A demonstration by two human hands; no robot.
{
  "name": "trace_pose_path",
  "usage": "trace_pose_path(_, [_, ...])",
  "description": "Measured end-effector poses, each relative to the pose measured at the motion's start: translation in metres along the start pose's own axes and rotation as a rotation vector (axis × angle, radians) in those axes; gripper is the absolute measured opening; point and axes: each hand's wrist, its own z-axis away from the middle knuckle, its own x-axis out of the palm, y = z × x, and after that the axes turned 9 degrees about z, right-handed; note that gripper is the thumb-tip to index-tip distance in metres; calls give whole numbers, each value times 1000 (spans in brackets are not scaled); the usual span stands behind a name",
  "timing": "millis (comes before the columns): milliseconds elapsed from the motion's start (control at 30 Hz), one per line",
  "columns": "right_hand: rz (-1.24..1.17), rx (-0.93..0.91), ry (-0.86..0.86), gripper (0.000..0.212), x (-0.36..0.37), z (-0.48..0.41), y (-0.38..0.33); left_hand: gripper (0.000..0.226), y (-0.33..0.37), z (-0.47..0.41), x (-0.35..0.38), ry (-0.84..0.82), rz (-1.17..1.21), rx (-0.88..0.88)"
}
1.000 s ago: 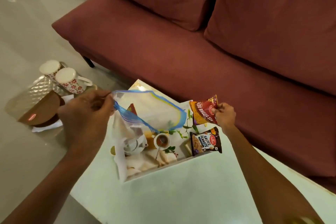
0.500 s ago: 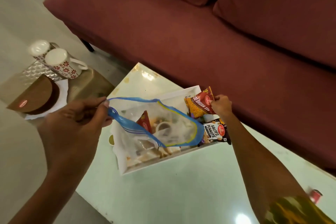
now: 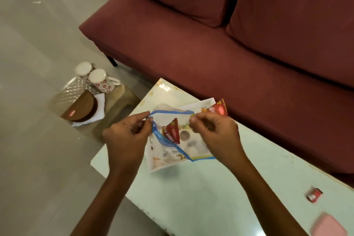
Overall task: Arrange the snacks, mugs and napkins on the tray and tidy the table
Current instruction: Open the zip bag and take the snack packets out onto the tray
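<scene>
We found the clear zip bag [image 3: 172,140] held over the white tray [image 3: 201,104] on the pale table [image 3: 210,188], a red snack packet [image 3: 172,133] inside it. Left hand [image 3: 126,138] pinched the blue rim at one end; right hand [image 3: 212,132] pinched the far end, fingers closed on the plastic. A second red packet [image 3: 220,109] lay on the tray's far corner.

We judged the step as emptying snacks from the bag. Next move: part the mouth wide and draw the packet out onto the tray.

Two floral mugs [image 3: 101,80] and a napkin [image 3: 97,109] under a brown holder [image 3: 82,107] sat on the low stool [image 3: 115,105], well apart, not yet moved. A small red wrapper [image 3: 314,194] lay loose on the table.
</scene>
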Motion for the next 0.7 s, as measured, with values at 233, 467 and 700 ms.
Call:
trace_pose_path(233, [467, 413, -452, 47, 35, -20, 14, 23, 40, 24, -13, -96, 21, 48])
trace_pose_path(467, [509, 596, -561, 61, 56, -6, 48, 27, 64, 49, -23, -184, 49, 144])
trace_pose_path(700, [371, 623, -371, 48, 63, 10, 34, 23, 58, 53, -34, -128, -130, 179])
